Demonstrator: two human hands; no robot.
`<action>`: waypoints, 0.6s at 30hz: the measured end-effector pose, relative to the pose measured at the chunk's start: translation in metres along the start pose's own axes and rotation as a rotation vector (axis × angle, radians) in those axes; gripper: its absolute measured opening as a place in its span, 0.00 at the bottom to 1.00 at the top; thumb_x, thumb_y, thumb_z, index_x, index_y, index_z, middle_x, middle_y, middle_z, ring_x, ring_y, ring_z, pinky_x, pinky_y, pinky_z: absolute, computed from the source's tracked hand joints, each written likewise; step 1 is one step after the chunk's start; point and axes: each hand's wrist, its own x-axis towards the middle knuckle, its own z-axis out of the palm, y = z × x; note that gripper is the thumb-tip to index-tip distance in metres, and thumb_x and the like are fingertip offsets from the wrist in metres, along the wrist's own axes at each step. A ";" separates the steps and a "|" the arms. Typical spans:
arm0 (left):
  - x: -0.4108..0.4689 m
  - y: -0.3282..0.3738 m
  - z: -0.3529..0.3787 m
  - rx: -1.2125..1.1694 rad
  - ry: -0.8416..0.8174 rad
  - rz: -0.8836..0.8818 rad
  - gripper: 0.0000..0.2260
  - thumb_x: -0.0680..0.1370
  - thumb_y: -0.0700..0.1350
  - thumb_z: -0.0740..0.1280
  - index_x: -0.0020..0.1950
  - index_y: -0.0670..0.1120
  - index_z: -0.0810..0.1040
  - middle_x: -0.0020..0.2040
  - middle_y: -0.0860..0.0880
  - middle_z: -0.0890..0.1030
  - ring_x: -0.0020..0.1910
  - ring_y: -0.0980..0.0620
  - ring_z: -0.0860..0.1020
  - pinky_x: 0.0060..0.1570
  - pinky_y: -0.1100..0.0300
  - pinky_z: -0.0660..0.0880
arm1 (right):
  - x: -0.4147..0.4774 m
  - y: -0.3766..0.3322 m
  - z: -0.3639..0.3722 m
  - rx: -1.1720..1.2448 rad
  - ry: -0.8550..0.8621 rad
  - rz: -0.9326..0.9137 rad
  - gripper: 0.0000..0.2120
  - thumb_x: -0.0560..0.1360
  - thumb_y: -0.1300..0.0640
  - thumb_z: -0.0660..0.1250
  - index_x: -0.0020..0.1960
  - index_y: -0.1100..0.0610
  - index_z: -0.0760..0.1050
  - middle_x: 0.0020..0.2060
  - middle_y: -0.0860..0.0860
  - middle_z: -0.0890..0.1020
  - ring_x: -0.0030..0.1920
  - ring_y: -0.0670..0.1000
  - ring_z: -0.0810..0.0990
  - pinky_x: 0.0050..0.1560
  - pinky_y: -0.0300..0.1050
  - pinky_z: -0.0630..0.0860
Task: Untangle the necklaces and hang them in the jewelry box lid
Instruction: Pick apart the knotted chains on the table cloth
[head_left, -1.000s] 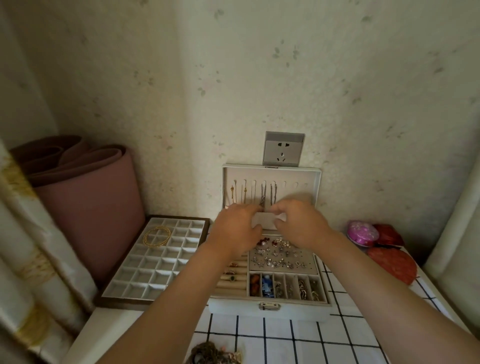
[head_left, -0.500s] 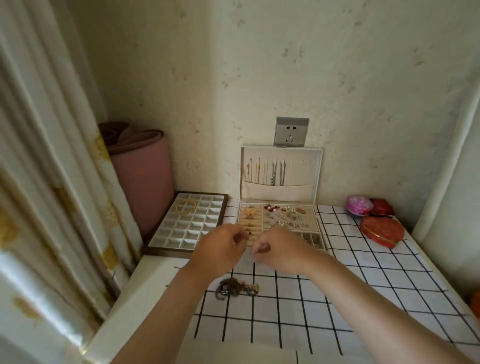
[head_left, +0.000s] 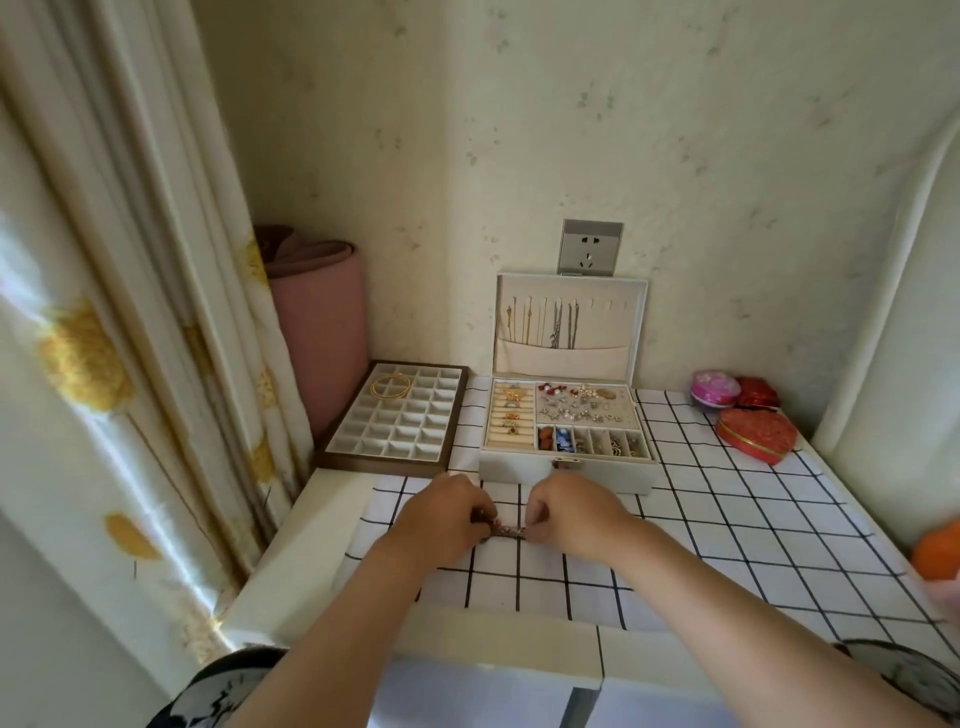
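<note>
A white jewelry box (head_left: 566, 475) stands open against the wall. Several thin chains (head_left: 543, 323) hang in its upright lid (head_left: 631, 312), above a cloth pocket. On the checked cloth in front of the box lies a dark tangle of necklaces (head_left: 508, 530). My left hand (head_left: 441, 519) and my right hand (head_left: 574, 514) both rest on the table with fingers pinched on the tangle, one at each end. Most of the tangle is hidden under my fingers.
A brown-framed divided tray (head_left: 395, 421) with gold bangles (head_left: 390, 387) sits left of the box. A rolled pink mat (head_left: 317, 322) and a curtain (head_left: 104, 312) stand at the left. A red heart-shaped tin (head_left: 756, 434) and a pink tin (head_left: 716, 389) lie at the right.
My hands left the lid's pocket, drew back toward the table's front and came down on the tangle of necklaces, which they now grip. The camera pulled back too.
</note>
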 end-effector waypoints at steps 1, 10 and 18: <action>-0.001 0.001 0.000 0.004 -0.007 0.001 0.10 0.77 0.48 0.69 0.58 0.56 0.83 0.54 0.54 0.78 0.58 0.56 0.72 0.55 0.61 0.73 | -0.003 0.001 -0.002 0.047 0.005 0.006 0.01 0.74 0.52 0.72 0.44 0.47 0.83 0.42 0.42 0.82 0.44 0.43 0.81 0.47 0.40 0.79; 0.004 0.026 0.008 -0.120 -0.113 0.025 0.13 0.77 0.47 0.69 0.59 0.58 0.82 0.56 0.55 0.80 0.55 0.56 0.77 0.58 0.58 0.76 | -0.031 0.019 -0.024 0.797 0.079 0.111 0.06 0.74 0.63 0.73 0.51 0.57 0.82 0.42 0.54 0.87 0.38 0.50 0.86 0.43 0.45 0.82; 0.024 0.059 0.009 -0.320 -0.155 0.008 0.05 0.75 0.48 0.72 0.51 0.54 0.83 0.44 0.56 0.82 0.44 0.58 0.79 0.47 0.64 0.76 | -0.035 0.054 -0.036 1.081 0.170 0.190 0.16 0.79 0.67 0.59 0.51 0.57 0.85 0.36 0.56 0.80 0.34 0.53 0.78 0.44 0.53 0.82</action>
